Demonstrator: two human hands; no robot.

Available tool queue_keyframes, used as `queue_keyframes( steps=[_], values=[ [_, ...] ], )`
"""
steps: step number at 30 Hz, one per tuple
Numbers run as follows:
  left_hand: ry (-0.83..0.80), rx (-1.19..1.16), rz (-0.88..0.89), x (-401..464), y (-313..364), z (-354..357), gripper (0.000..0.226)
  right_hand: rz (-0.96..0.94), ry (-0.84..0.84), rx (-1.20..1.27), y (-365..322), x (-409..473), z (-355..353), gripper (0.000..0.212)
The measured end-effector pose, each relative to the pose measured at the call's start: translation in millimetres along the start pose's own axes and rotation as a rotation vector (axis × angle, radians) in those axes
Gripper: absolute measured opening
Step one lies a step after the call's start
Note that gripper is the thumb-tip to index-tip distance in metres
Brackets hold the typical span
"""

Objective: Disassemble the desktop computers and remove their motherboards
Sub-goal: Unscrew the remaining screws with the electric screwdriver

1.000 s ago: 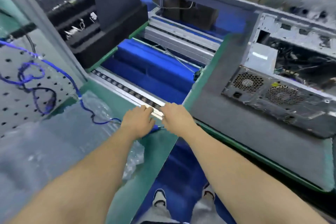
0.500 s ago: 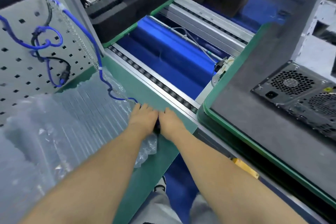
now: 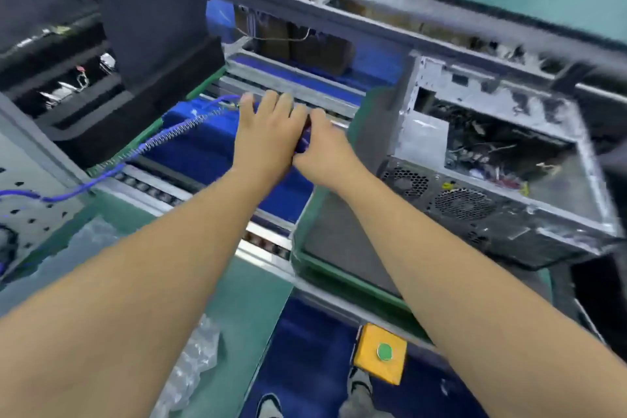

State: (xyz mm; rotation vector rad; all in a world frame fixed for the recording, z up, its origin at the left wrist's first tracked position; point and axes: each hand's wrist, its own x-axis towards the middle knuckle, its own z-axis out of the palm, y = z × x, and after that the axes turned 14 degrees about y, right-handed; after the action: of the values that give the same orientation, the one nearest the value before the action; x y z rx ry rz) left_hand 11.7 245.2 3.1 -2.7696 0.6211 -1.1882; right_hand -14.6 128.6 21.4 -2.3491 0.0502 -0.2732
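Left hand (image 3: 268, 136) and right hand (image 3: 324, 149) gripping dark purple tool (image 3: 304, 139), coiled blue cord (image 3: 169, 136)

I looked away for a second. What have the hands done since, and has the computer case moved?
Both hands, left hand and right hand, have lifted off the bench edge with a dark tool between them, trailing the blue cable. The open computer case stays untouched on its grey mat.
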Motion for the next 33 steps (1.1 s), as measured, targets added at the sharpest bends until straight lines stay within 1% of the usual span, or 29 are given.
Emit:
queue_keyframes(
  steps=[1, 3, 4, 6, 8, 10, 12, 14, 17, 18, 20, 21, 23, 25, 27, 29, 31, 33],
  values=[
    [0.073, -0.016, 0.021, 27.7, 13.8, -5.5, 0.016, 0.004, 0.056, 0.038, 2.6, 9.8, -29.0, 0.033],
    [0.170, -0.071, 0.071, 79.0, 46.8, -15.6, 0.019, 0.046, 0.172, 0.159, 13.1, 26.6, -84.2, 0.034],
    [0.216, -0.096, 0.096, 101.8, 65.7, -19.5, 0.020, 0.095, 0.200, 0.261, 21.1, 32.4, -110.8, 0.032],
    [0.331, -0.139, 0.172, 139.7, 106.0, -23.2, 0.018, 0.192, 0.171, 0.427, 48.1, 40.8, -160.6, 0.030],
    [0.414, -0.205, 0.294, 165.3, 148.8, -18.9, 0.017, 0.211, 0.142, 0.439, 82.3, 44.3, -202.8, 0.030],
    [0.498, -0.248, 0.384, 178.5, 190.7, -7.7, 0.015, 0.216, 0.161, 0.410, 118.0, 45.8, -231.1, 0.028],
    [0.557, -0.278, 0.400, 179.3, 226.2, 8.0, 0.016, 0.247, 0.178, 0.425, 151.2, 48.7, -244.1, 0.027],
    [0.557, -0.342, 0.404, 174.0, 250.8, 23.7, 0.022, 0.311, 0.225, 0.465, 183.8, 56.5, -245.1, 0.028],
    [0.439, -0.407, 0.414, 162.5, 260.2, 40.9, 0.033, 0.437, 0.313, 0.615, 225.7, 64.8, -239.2, 0.021],
    [0.372, -0.446, 0.390, 159.6, 258.9, 44.2, 0.036, 0.459, 0.322, 0.667, 236.3, 65.8, -237.1, 0.019],
    [0.181, -0.574, 0.315, 156.5, 255.9, 48.4, 0.037, 0.447, 0.317, 0.719, 250.9, 66.1, -233.5, 0.015],
    [0.063, -0.599, 0.263, 155.5, 254.6, 50.7, 0.033, 0.430, 0.314, 0.726, 254.2, 66.2, -231.9, 0.015],
    [-0.157, -0.518, 0.137, 154.0, 252.3, 59.4, 0.022, 0.387, 0.316, 0.687, 254.9, 69.0, -227.0, 0.021],
    [-0.285, -0.482, -0.007, 151.6, 248.9, 69.9, 0.015, 0.344, 0.318, 0.635, 249.1, 71.3, -221.4, 0.026],
    [-0.317, -0.504, -0.080, 149.4, 245.5, 79.8, 0.016, 0.360, 0.325, 0.680, 244.8, 71.3, -218.2, 0.026],
    [-0.320, -0.539, -0.109, 149.0, 244.1, 85.8, 0.017, 0.395, 0.325, 0.792, 244.6, 70.1, -217.7, 0.024],
    [-0.323, -0.567, -0.152, 147.9, 244.7, 87.7, 0.017, 0.424, 0.313, 0.919, 245.9, 71.0, -217.6, 0.017],
    [-0.340, -0.576, -0.175, 145.9, 246.8, 89.5, 0.018, 0.424, 0.339, 0.929, 247.6, 73.2, -216.2, 0.011]
  ],
)
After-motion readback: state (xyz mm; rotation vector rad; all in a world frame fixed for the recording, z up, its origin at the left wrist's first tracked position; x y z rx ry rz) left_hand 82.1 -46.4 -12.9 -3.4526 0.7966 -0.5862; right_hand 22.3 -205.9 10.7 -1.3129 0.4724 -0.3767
